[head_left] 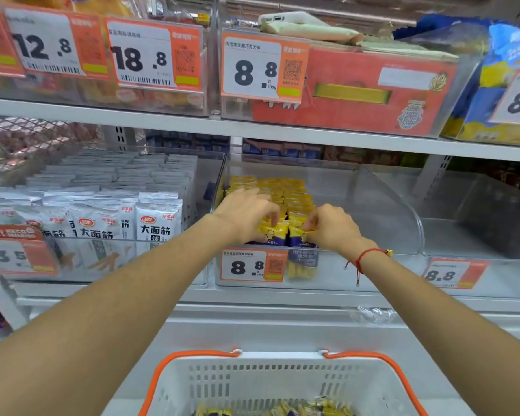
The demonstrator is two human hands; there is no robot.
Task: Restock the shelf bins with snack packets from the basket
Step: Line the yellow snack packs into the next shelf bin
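Both bare hands reach into a clear plastic shelf bin [385, 205] half filled with rows of yellow-and-purple snack packets [282, 190]. The left hand [246, 216] curls its fingers over the top of a front packet, and the right hand [332, 228], a red string bracelet [362, 259] at its wrist, pinches the neighbouring packet's top edge. Below stands a white plastic basket with orange handles [174, 382], more packets lying in it.

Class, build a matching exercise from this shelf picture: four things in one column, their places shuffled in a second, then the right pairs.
Things:
1. yellow and purple snack packets
2. white and silver snack packets
3. white plastic basket with orange handles
4. red string bracelet

Places:
A. right wrist
B. bin left of the hands
C. below the shelf, nearest the camera
D. clear bin under both hands

Pairs: 1-D, 2-B, 3-C, 4-A
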